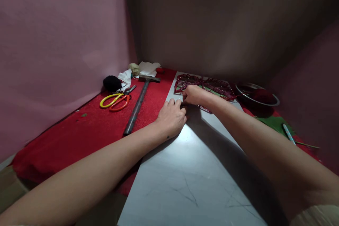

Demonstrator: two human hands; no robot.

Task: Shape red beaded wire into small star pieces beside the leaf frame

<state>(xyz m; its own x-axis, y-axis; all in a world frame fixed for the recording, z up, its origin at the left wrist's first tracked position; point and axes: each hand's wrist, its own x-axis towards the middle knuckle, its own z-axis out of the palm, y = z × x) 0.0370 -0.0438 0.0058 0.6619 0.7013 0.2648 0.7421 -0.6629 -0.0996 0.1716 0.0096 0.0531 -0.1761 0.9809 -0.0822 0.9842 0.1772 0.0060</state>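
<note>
A long pale grey board (pixel 169 169) stretches away from me, with faint pencil lines near its close end. At its far end, dark red thread (pixel 212 84) winds around several nails, with green strips between. My right hand (pixel 194 95) is closed in a pinch at the near left side of this threadwork; its fingertips are turned away, so what they hold is hidden. Just left of it, my left hand (pixel 172 114) rests on the board with fingers bent and closed. Anything in that grip is also out of sight.
On the red cloth (pixel 79 141) at left lie a hammer (pixel 139 104), scissors (pixel 119 101) with yellow and orange handles, and a black yarn ball (pixel 111 83). A metal bowl (pixel 274 104) holding dark red yarn stands right, near a pen (pixel 288 133). Walls close in behind.
</note>
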